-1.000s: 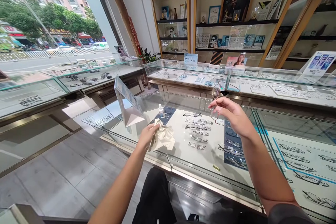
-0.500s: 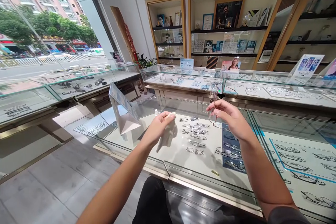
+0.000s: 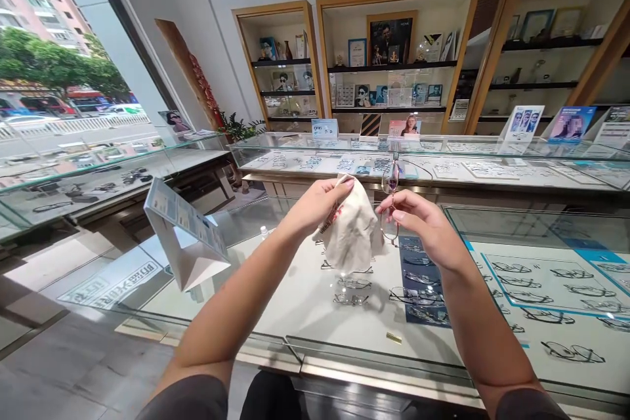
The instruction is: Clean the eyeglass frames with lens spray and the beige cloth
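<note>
Pinched between the thumb and fingers of my left hand [image 3: 325, 203] is a pale cleaning cloth [image 3: 352, 230] with some red print, hanging down loosely. My right hand [image 3: 413, 216] grips a pair of thin-framed eyeglasses [image 3: 390, 178] near the bridge, held on end with one lens above the other. The cloth hangs just left of the eyeglasses, with the two very close; I cannot tell if they touch. Both hands are over the glass display case [image 3: 339, 341]. Rows of spectacle frames [image 3: 352, 300] lie under its glass, partly hidden by the cloth.
A folded display card [image 3: 187, 230] stands on the case at the left. Near it is a small white bottle [image 3: 264, 232]. A small gold-coloured piece [image 3: 394, 338] lies near the front edge. Another glass counter [image 3: 295, 164] runs across behind, and a window is at the left.
My left hand has raised the cloth and brought it right, close to the eyeglasses, and the cloth hangs more spread out. The right hand still holds the eyeglasses. The view has turned right.
</note>
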Demonstrator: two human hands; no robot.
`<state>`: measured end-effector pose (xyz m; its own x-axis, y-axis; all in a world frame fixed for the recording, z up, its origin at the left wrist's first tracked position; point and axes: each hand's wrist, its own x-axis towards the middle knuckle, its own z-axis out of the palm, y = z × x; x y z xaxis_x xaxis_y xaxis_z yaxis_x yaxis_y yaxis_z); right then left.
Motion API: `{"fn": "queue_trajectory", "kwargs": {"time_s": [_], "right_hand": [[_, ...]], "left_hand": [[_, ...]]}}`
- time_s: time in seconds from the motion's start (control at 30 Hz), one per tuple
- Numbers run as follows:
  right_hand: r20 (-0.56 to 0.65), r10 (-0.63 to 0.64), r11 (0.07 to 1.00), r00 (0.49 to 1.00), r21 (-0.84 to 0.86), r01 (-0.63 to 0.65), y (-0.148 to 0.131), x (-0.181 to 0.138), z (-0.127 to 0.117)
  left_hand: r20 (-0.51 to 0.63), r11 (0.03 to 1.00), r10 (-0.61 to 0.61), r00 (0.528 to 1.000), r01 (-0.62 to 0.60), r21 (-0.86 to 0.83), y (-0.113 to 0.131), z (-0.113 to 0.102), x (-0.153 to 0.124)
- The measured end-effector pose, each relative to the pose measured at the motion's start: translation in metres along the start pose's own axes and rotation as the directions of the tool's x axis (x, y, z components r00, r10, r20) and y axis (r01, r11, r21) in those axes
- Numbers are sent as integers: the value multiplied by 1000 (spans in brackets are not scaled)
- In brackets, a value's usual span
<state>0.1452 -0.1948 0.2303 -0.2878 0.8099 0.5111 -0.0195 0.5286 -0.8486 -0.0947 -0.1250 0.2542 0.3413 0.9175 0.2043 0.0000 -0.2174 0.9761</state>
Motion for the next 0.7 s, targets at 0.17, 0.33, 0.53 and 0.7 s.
{"fn": "queue_trajectory", "kwargs": {"time_s": [0.17,0.33,0.53,0.7], "right_hand": [[-12,37,999,999,37,-37,9,8,-2],[-103,15,999,995,50,-9,17,17,-1],[-105,28,998,994,54,-23,24,23,1],[-149,-3,1000,989,5,4,34,30,1]], "left_hand": [[13,984,70,997,-67,-166,-7,16,26],[-36,947,95,995,-101,-304,-19,32,29],[-96,919,89,991,-119,-377,-23,33,25],[-78,915,116,990,-138,-378,-26,29,21]]}}
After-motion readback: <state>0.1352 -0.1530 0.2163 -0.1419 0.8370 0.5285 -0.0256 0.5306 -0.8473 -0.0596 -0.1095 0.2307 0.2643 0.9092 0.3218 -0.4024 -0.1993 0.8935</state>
